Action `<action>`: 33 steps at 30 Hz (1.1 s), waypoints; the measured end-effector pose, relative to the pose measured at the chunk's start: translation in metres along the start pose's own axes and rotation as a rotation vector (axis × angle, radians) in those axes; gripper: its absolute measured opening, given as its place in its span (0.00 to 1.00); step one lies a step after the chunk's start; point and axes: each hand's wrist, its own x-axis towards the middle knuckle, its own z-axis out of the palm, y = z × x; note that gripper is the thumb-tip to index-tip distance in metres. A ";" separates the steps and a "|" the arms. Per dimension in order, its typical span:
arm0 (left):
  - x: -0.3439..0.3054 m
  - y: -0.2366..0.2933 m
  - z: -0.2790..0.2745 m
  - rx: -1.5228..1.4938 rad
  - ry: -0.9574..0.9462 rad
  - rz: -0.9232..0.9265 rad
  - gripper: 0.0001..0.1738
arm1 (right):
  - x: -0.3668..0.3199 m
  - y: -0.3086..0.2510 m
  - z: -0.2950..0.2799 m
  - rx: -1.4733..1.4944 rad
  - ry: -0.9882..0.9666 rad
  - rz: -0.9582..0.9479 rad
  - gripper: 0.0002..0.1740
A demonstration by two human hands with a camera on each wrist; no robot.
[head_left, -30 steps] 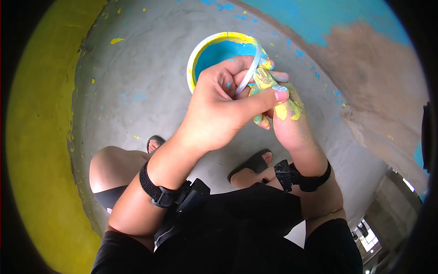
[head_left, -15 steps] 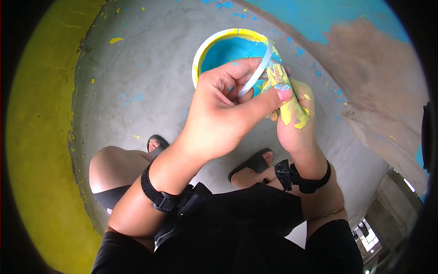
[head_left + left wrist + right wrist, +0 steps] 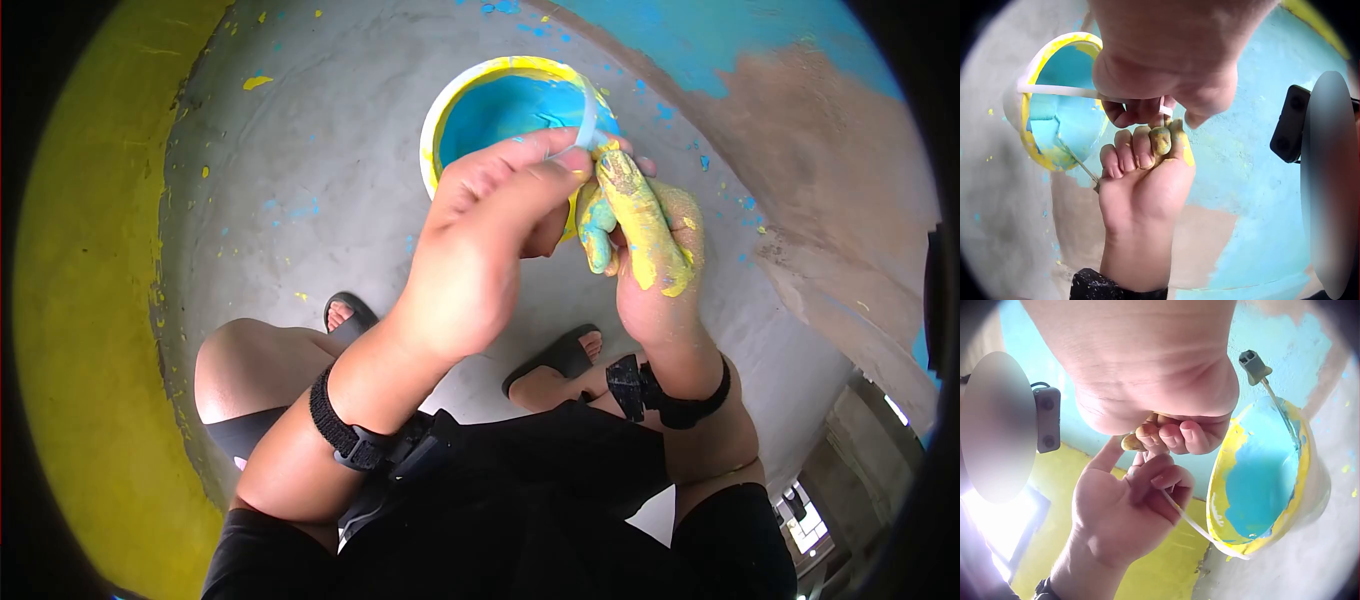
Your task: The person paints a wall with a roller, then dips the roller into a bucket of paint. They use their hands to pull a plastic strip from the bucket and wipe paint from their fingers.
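A white bucket (image 3: 432, 135) with a yellow-smeared rim holds blue paint (image 3: 515, 110). Its white plastic handle (image 3: 587, 112) runs to both hands. My left hand (image 3: 480, 220) grips this handle, which passes through its curled fingers in the right wrist view. Dried yellow and blue paint coats the thumb and fingers of my right hand (image 3: 655, 235). Those fingers are curled, and the thumb and index finger pinch near the handle's bend (image 3: 1165, 110). The fingertips of both hands meet closely there, partly hiding one another. A tool with a grey-green grip (image 3: 1254, 367) leans out of the bucket.
Paint flecks dot the grey floor (image 3: 290, 150) around the bucket. A yellow-painted surface (image 3: 80, 300) borders the left, and a partly blue wall (image 3: 720, 40) with a bare brown patch (image 3: 820, 150) the right. Sandalled feet (image 3: 350, 310) stand below the bucket.
My left thumb has left the right thumb and moved up to the handle. My right hand has shifted slightly right and down. The bucket has shifted a little up and right in view.
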 end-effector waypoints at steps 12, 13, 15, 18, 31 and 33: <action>0.000 0.000 -0.007 -0.185 0.131 0.043 0.21 | 0.007 -0.012 0.008 0.311 -0.115 0.175 0.09; -0.001 0.000 -0.007 -0.173 0.114 0.019 0.19 | 0.008 -0.009 0.005 0.312 -0.113 0.175 0.09; -0.002 -0.002 -0.005 -0.160 0.096 -0.009 0.17 | 0.008 -0.001 -0.003 0.193 -0.084 0.128 0.09; -0.002 -0.005 -0.003 -0.117 0.121 -0.039 0.15 | 0.006 -0.001 -0.007 0.266 -0.069 0.204 0.11; -0.011 0.000 0.007 -0.169 0.022 -0.078 0.18 | -0.006 -0.010 0.002 0.508 -0.088 0.407 0.13; -0.010 -0.002 0.006 -0.127 -0.005 -0.073 0.20 | -0.007 -0.002 -0.011 0.605 -0.243 0.377 0.13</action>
